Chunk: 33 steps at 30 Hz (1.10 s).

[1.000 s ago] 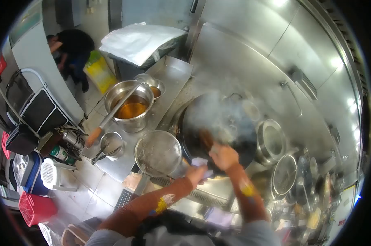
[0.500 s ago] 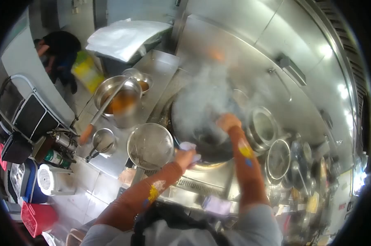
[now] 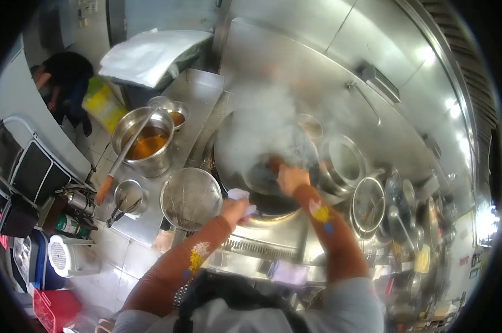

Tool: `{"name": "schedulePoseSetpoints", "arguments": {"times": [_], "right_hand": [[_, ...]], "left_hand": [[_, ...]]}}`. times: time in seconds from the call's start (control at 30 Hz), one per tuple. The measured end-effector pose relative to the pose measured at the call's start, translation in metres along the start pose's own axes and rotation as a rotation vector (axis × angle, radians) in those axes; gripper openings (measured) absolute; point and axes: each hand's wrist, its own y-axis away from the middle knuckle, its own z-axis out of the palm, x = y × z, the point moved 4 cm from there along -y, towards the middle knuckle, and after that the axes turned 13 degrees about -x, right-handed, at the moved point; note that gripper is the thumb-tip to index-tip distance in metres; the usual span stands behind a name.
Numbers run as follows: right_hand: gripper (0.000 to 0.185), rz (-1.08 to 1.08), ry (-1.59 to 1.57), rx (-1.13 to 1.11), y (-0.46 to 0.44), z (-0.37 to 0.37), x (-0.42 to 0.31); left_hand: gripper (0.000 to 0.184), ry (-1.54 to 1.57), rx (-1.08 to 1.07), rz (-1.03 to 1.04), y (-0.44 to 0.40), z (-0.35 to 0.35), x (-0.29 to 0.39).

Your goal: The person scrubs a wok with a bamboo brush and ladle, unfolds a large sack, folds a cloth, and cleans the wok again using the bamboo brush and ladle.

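Observation:
A large dark wok [image 3: 279,206] sits on the stove in front of me, much of its inside hidden by thick steam. My left hand [image 3: 235,211] is closed around a folded pale cloth [image 3: 239,193] at the wok's near left rim. Over the wok, my right hand [image 3: 292,180] grips a cooking utensil with a brown handle [image 3: 275,163]. Steam hides the utensil's far end, so its kind does not show. Whatever is cooking cannot be made out.
Left of the wok are a round strainer [image 3: 191,198], a pot of orange-brown liquid [image 3: 148,145] with a long-handled ladle across it, and a small metal container [image 3: 130,194]. Metal pots [image 3: 345,161] and a strainer [image 3: 368,204] stand right. Another person [image 3: 68,83] bends at far left.
The camera view has shifted, moving the scene leftward. My right hand has come slightly nearer my body over the wok, and the brown handle shows more clearly. My left hand stays at the rim.

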Motion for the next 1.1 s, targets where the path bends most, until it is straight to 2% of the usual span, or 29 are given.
{"name": "schedulePoseSetpoints", "arguments": {"times": [0.13, 0.2, 0.27, 0.37, 0.43, 0.5, 0.6, 0.63, 0.7, 0.77, 0.87, 0.9, 0.97, 1.03, 1.1], "right_hand": [[0.041, 0.200, -0.175, -0.048, 0.040, -0.027, 0.044], [0.040, 0.287, -0.371, -0.058, -0.022, -0.025, 0.054], [0.038, 0.169, -0.245, 0.218, -0.056, 0.003, 0.008], [0.040, 0.121, -0.177, 0.343, -0.056, 0.008, -0.027], [0.043, 0.293, -0.357, 0.143, -0.041, -0.002, 0.020], [0.046, 0.415, -0.440, 0.131, -0.015, 0.010, 0.053], [0.046, 0.612, -0.528, 0.180, 0.008, 0.013, 0.027], [0.045, 0.551, -0.486, 0.326, -0.025, 0.035, 0.020], [0.043, 0.362, -0.603, 0.341, -0.051, 0.026, -0.005], [0.041, 0.139, -0.537, 0.294, -0.049, 0.006, -0.027], [0.042, 0.007, -0.291, 0.070, 0.029, -0.002, -0.053], [0.043, -0.001, -0.193, -0.022, 0.054, 0.007, -0.050], [0.042, 0.156, 0.044, -0.012, 0.071, 0.028, -0.023], [0.041, 0.329, -0.132, 0.026, 0.027, 0.031, 0.039], [0.042, 0.290, -0.325, 0.102, -0.019, -0.001, 0.055]], "left_hand": [[0.016, -0.015, -0.042, 0.000, 0.004, -0.002, 0.013], [0.016, 0.022, -0.025, 0.009, 0.006, 0.007, 0.007], [0.016, 0.045, -0.016, 0.000, 0.001, 0.012, 0.001], [0.016, 0.053, 0.007, 0.023, -0.002, 0.017, 0.001], [0.016, 0.087, 0.054, 0.008, 0.008, 0.017, -0.012], [0.017, 0.112, 0.104, 0.015, 0.007, 0.018, -0.003], [0.018, 0.105, 0.053, -0.017, 0.006, 0.016, -0.001], [0.018, 0.059, 0.075, -0.018, -0.001, 0.011, -0.010], [0.018, 0.053, 0.064, -0.009, 0.005, 0.011, -0.013], [0.018, 0.014, 0.045, -0.005, -0.001, 0.008, -0.008], [0.018, 0.096, 0.089, 0.050, 0.009, 0.018, 0.001], [0.019, 0.071, 0.061, 0.029, 0.010, 0.014, 0.001], [0.018, 0.046, 0.040, -0.021, 0.007, 0.007, 0.000], [0.015, 0.011, 0.019, -0.037, 0.001, 0.004, 0.003], [0.018, 0.026, 0.014, -0.008, 0.006, 0.010, 0.008]]}}
